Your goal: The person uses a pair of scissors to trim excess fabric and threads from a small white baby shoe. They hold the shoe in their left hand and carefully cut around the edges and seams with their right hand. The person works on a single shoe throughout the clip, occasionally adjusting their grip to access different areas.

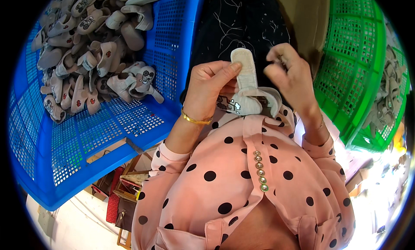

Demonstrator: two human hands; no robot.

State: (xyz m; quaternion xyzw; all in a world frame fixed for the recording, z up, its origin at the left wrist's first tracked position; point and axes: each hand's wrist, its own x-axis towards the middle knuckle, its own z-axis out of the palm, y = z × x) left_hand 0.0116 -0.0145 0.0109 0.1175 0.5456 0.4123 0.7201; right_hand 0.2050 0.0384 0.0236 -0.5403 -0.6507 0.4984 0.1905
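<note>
My left hand [206,83] pinches the pale strap of a small grey cloth shoe [248,104] between thumb and fingers, in front of my chest. The strap stands upright, its stitched edge showing. A dark printed picture with white and red spots marks the side of the shoe, partly behind my fingers. To the right of the shoe, and apart from it, my right hand [296,75] is raised with its fingers curled. Something small and dark shows between its thumb and fingers, too blurred to name.
On the left a blue plastic basket [173,55] holds a heap of similar small shoes [90,55]. A green basket [346,68] with more pale pieces stands at the right. Loose thread ends lie on my dark trousers [229,21]. A cardboard piece [307,17] is beyond my right hand.
</note>
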